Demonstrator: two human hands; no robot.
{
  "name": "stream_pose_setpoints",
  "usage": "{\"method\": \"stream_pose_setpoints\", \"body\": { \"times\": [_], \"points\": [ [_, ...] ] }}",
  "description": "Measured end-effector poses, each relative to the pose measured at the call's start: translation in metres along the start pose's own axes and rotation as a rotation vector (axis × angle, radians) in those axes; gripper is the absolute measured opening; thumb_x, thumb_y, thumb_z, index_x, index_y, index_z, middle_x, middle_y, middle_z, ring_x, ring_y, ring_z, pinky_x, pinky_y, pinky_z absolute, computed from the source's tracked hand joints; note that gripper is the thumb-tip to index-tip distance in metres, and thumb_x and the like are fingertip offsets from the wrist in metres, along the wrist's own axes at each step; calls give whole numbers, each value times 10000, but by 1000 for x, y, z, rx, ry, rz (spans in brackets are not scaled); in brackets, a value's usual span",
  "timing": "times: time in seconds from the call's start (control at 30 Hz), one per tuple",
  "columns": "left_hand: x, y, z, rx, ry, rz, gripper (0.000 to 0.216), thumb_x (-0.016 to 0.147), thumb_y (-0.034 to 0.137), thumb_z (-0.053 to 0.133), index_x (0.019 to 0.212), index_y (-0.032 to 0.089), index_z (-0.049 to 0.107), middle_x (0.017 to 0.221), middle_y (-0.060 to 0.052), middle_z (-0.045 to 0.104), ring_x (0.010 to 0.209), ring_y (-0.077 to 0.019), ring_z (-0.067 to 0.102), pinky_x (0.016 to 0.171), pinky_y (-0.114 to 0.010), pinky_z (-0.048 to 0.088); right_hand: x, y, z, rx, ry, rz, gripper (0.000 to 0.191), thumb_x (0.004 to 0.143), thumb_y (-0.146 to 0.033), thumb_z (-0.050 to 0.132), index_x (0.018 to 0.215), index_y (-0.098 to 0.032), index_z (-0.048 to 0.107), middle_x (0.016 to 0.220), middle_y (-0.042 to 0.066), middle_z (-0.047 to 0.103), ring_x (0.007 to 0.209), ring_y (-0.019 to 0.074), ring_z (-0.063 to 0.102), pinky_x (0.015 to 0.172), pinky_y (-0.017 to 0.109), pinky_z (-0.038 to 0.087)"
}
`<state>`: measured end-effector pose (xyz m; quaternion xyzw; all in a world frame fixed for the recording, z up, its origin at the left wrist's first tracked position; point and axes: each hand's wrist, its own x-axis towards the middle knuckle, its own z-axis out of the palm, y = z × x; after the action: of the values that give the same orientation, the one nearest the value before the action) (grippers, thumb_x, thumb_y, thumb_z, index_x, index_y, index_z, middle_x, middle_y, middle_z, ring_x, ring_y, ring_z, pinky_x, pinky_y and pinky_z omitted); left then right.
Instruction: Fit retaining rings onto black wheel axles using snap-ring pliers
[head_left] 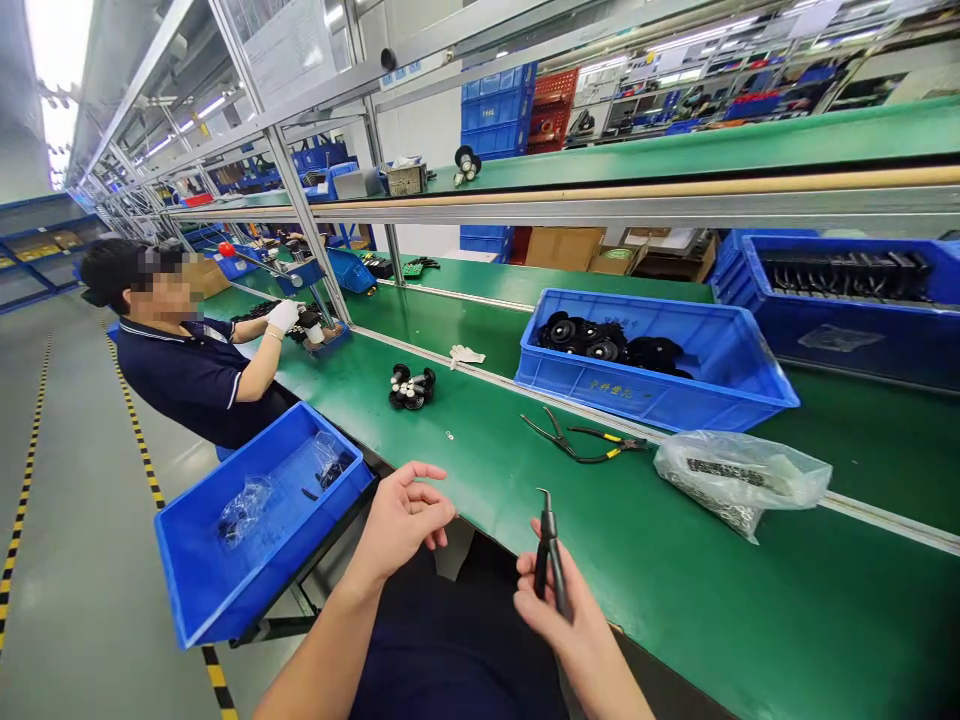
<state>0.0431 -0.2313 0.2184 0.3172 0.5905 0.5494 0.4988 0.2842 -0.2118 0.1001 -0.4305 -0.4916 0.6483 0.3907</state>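
Black pliers point(546, 535) stand upright in our right hand point(562, 620), just off the green worktop's point(675, 600) near edge.
We see slim matte handles and a hooked tip; the right grip wraps the handles, and the left hand point(401, 520) is wide and empty.

place: factory assembly line | green bench point(750, 600) | blue parts bins point(645, 395) | co-worker point(195, 375) alongside

The pliers point(548, 532) in the right hand point(564, 618) are dark metal with a matt black finish. The bench top point(675, 585) is smooth, matt green. The blue crate point(645, 392) and the blue bin point(225, 600) are hard plastic with a slight gloss. The bag point(742, 478) is thin clear plastic, wrinkled and shiny.
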Motion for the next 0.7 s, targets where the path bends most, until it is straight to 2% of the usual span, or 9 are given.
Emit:
{"method": "stream_pose_setpoints", "body": {
  "times": [0.07, 0.13, 0.2, 0.27, 0.37, 0.5, 0.7],
  "points": [
    [-5, 3, 0, 2, 1, 18, 488, 724, 282, 874, 1124, 160, 623, 731, 0, 777, 470, -112, 658, 434, -182, 488, -13, -13, 4, -496, 62, -465, 704, 944, -304, 763, 1600, -334, 509, 1147, 60, 712, 952, 195, 699, 805, 328, 595],
    [-9, 9, 0, 7, 8, 28, 504, 720, 296, 891, 1124, 164, 621, 730, -6, 782, 474, -117, 661, 441, -189, 504, -17, -25, 3, -851, 99, -887, 698, 968, -153, 698, 1623, -283, 496, 1125, 83, 714, 964, 196, 698, 823, 319, 581],
    [-14, 14, 0, 15, 21, 26, 516, 703, 294, 906, 1113, 162, 622, 716, -9, 781, 464, -117, 654, 439, -193, 510, -17, -35, 0, -1009, 66, -1116, 702, 972, -76, 659, 1636, -207, 477, 1110, 107, 707, 965, 201, 687, 849, 329, 574],
    [-18, 19, 1, 20, 38, 26, 514, 685, 275, 910, 1096, 158, 623, 700, -10, 780, 452, -113, 643, 437, -191, 512, -14, -40, -2, -1094, 19, -1176, 662, 988, -83, 644, 1626, -154, 485, 1124, 126, 699, 990, 218, 678, 881, 355, 569],
    [-21, 21, 0, 30, 50, 27, 509, 664, 251, 914, 1074, 158, 627, 681, -5, 775, 449, -113, 641, 438, -190, 515, -10, -42, -2, -1150, -3, -1188, 627, 999, -99, 644, 1609, -147, 509, 1130, 128, 697, 1002, 230, 674, 884, 370, 557],
    [-21, 20, -4, 47, 63, 23, 514, 643, 240, 926, 1061, 161, 637, 669, 3, 769, 458, -123, 656, 443, -198, 525, -6, -44, 0, -1130, 21, -1198, 664, 993, -105, 671, 1627, -152, 482, 1100, 124, 694, 969, 225, 672, 836, 356, 542],
    [-19, 21, -5, 38, 77, 13, 510, 610, 219, 931, 1029, 168, 644, 638, 10, 759, 445, -134, 652, 440, -213, 528, -1, -47, 3, -1165, -17, -1189, 727, 988, -87, 668, 1666, -174, 420, 1110, 121, 700, 982, 231, 673, 856, 363, 538]
  ]
}}
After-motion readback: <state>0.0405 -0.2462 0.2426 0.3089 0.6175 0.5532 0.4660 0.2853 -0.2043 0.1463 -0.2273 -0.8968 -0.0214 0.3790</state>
